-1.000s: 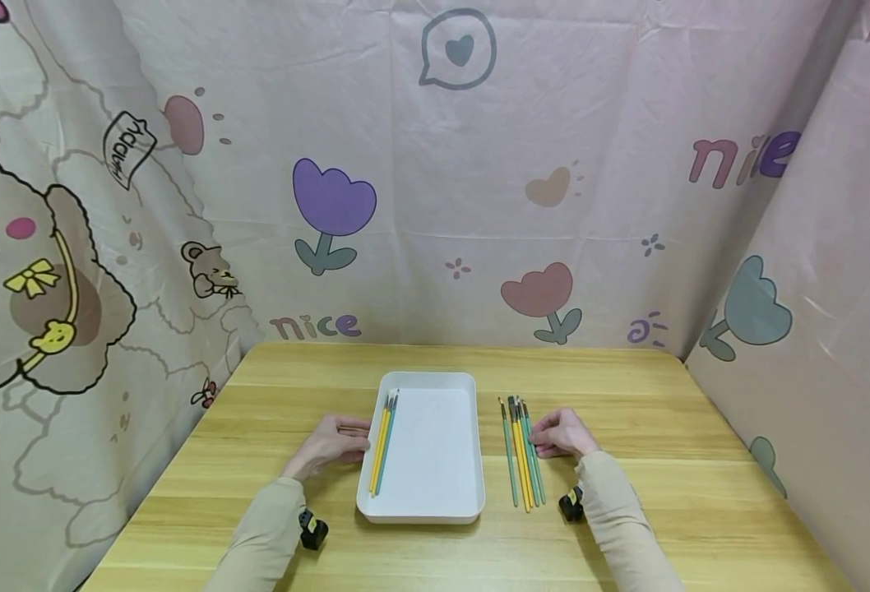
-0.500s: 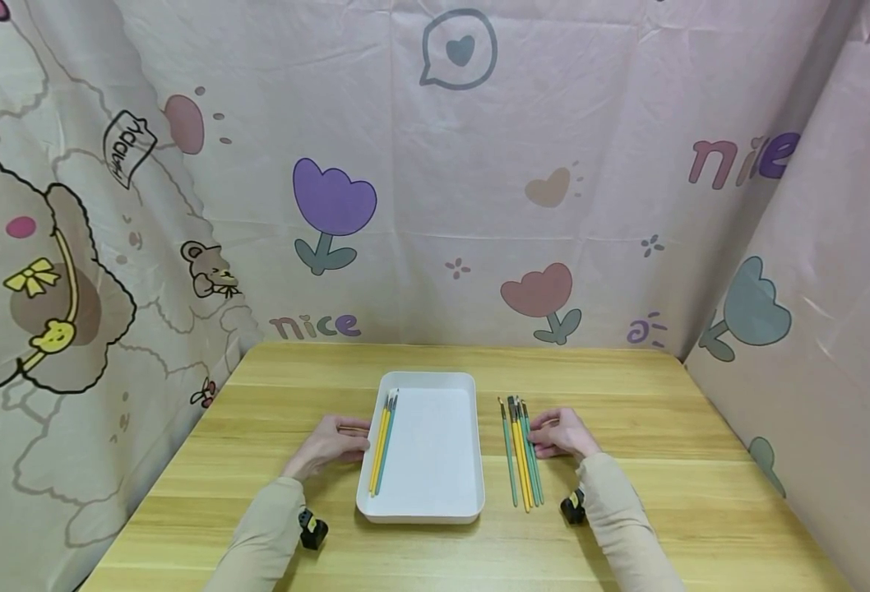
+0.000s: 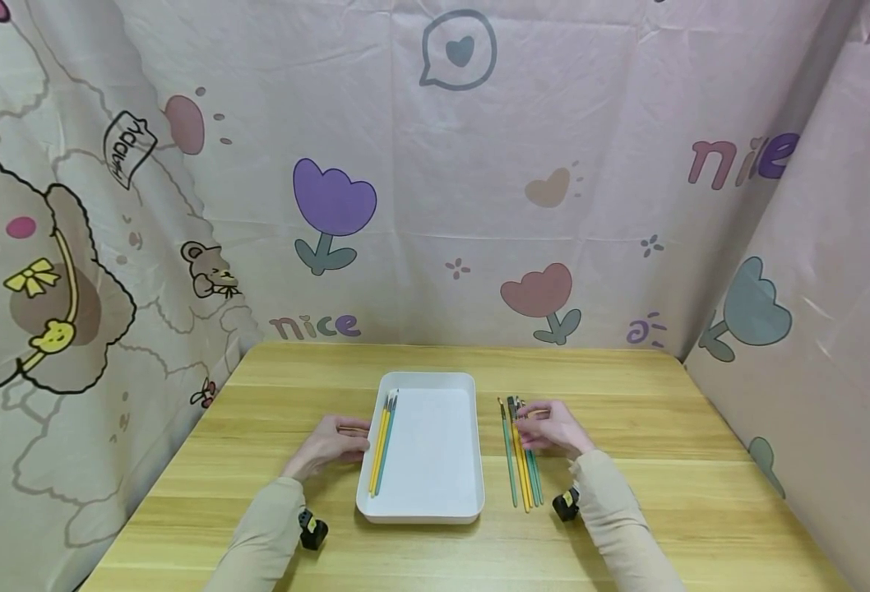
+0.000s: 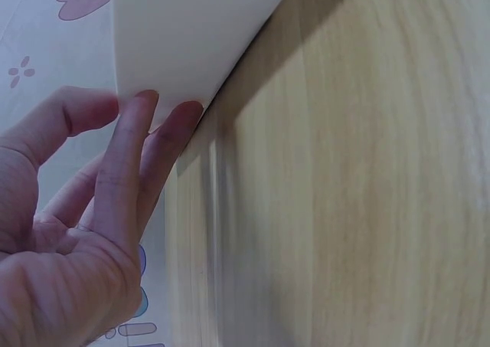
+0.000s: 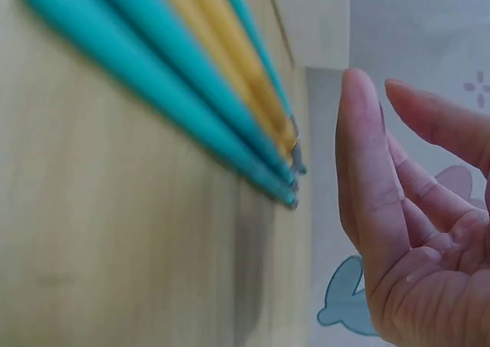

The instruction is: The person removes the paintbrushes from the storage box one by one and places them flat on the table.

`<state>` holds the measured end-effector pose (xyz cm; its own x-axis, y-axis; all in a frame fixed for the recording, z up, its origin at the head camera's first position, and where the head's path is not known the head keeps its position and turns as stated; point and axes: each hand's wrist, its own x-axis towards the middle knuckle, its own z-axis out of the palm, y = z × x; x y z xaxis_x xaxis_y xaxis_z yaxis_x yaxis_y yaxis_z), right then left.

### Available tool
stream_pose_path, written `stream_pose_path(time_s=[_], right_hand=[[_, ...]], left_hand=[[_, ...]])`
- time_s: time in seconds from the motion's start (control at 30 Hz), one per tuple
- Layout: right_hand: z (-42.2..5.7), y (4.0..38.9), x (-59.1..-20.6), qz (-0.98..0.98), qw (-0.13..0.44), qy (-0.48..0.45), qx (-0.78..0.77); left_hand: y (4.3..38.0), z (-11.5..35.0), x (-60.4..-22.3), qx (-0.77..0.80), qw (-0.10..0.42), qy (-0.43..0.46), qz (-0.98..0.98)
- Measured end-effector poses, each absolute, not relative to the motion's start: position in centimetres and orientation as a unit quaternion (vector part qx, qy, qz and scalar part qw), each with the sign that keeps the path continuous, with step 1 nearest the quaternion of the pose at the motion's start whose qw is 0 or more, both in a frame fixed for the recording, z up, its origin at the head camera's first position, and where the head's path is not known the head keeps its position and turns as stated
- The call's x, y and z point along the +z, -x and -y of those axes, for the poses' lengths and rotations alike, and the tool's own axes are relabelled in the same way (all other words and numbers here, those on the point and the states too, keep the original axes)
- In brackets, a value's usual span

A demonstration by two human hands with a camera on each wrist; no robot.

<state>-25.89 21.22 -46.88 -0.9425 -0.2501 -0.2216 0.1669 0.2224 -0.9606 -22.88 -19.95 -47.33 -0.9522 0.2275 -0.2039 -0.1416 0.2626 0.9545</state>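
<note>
A white rectangular tray (image 3: 435,460) lies on the table, with a few yellow and blue-green paintbrushes (image 3: 379,456) along its left side. My left hand (image 3: 326,446) rests its fingertips on the tray's outer left wall; the left wrist view shows straight fingers on the wall (image 4: 191,33) and the thumb at the rim. Right of the tray lie several more paintbrushes (image 3: 520,470), yellow and green, bristles pointing away. Over their upper part is my right hand (image 3: 556,429), holding nothing. In the right wrist view its fingers (image 5: 367,171) are extended, apart from the green brush handles (image 5: 145,94).
One green paintbrush (image 3: 510,460) lies slightly apart, nearest the tray. All stands on a wood-grain table (image 3: 627,510), with a patterned cloth (image 3: 435,164) hanging behind and at both sides. A small black device (image 3: 566,504) sits at the right wrist.
My right hand has lifted from the right edge of the paintbrushes and moved left over them. The left hand and the tray stay where they were.
</note>
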Motion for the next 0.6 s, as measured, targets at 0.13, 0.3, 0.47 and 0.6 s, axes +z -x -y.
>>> stream_pose_path(time_s=[0.13, 0.3, 0.47, 0.6], right_hand=[[-20.7, 26.0, -46.5, -0.748, 0.174, 0.041, -0.639], [-20.0, 25.9, -46.0, -0.74, 0.173, 0.071, -0.646], [-18.9, 25.8, -45.7, -0.74, 0.168, 0.075, -0.646], [-18.0, 25.8, -45.3, -0.747, 0.165, 0.09, -0.638]], left_hand=[[22.9, 19.8, -47.3, 0.607, 0.15, -0.021, -0.781], [22.9, 19.7, -47.3, 0.61, 0.149, -0.01, -0.778], [22.9, 19.8, -47.4, 0.613, 0.154, -0.016, -0.774], [22.9, 19.8, -47.5, 0.622, 0.158, -0.02, -0.767]])
